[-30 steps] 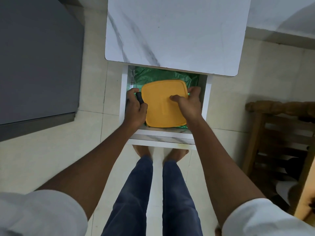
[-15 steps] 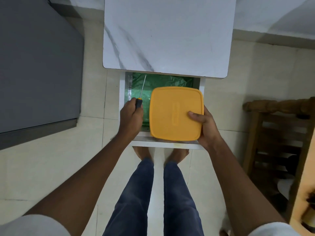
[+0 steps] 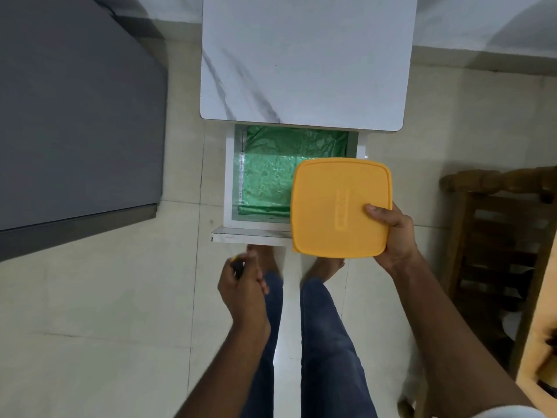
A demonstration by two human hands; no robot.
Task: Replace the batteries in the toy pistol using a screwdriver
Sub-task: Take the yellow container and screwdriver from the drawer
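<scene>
Right hand [image 3: 391, 236] grips lidded yellow container [image 3: 339, 206], contents hidden; left hand [image 3: 241, 285] clenches screwdriver [image 3: 236, 267].

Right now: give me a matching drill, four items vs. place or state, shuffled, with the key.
Items:
1. yellow-lidded box
2. drawer
3. left hand
4. green plastic sheet

Place or state:
A. pulled open under the marble table top
B. lining the drawer
C. held up by the right hand
D. curled round the screwdriver, over the floor

Pairs: 1-C, 2-A, 3-D, 4-B
</scene>
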